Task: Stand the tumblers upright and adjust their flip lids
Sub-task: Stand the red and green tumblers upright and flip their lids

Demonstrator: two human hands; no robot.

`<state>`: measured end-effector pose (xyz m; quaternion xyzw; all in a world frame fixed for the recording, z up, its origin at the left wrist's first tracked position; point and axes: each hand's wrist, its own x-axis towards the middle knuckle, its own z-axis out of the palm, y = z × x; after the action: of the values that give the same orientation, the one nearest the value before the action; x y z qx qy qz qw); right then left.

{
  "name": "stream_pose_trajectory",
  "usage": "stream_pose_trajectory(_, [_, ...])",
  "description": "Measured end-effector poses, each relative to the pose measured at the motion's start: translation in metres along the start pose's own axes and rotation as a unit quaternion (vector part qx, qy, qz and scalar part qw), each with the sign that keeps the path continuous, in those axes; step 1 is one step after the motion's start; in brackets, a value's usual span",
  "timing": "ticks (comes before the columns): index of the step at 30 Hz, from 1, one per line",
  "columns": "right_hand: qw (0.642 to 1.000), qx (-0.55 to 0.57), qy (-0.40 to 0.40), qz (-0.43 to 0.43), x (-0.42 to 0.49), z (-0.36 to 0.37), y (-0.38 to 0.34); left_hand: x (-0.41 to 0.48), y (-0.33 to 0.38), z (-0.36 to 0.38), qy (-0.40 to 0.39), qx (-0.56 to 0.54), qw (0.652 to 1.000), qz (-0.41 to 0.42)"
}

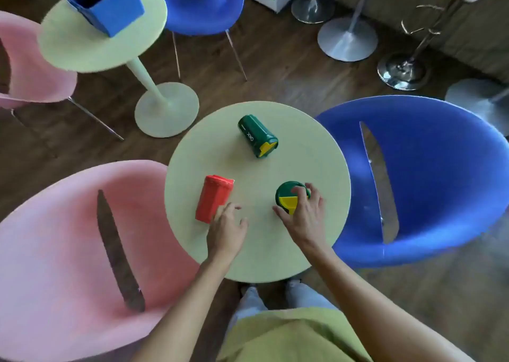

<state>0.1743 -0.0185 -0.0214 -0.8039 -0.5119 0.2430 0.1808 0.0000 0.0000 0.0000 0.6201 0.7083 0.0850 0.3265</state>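
Three tumblers are on a round pale green table (303, 152). A green tumbler with a yellow flip lid (287, 197) stands upright at the front right; my right hand (304, 215) wraps around it from the near side, fingers on the lid. A red tumbler (213, 202) lies on its side at the front left, its lid end pointing away from me. My left hand (227, 228) has its fingers apart, fingertips at the red tumbler's near end. A second green tumbler (257, 135) lies on its side at the back of the table, yellow lid toward me.
A pink chair (68, 251) stands left of the table and a blue chair (440, 174) right of it. Behind are a second round table (82, 47) bearing a blue box (110, 3), another blue chair, another pink chair and metal stand bases on the wooden floor.
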Motion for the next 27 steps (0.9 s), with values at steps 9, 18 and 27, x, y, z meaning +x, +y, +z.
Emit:
stream_pose_trajectory(9, [0.996,0.045,0.040,0.068,0.002,0.018,-0.004,0.059,-0.036,-0.016,0.054,0.063,0.997,-0.007])
stream_pose_trajectory(18, [0.994,0.064,0.050,0.077,0.001,0.022,-0.004,0.114,-0.049,-0.016,-0.002,0.030,0.994,-0.100])
stream_pose_trajectory(27, [0.993,0.072,0.046,0.080,0.003,0.021,-0.003,0.141,-0.048,0.000,-0.050,-0.006,0.986,-0.160])
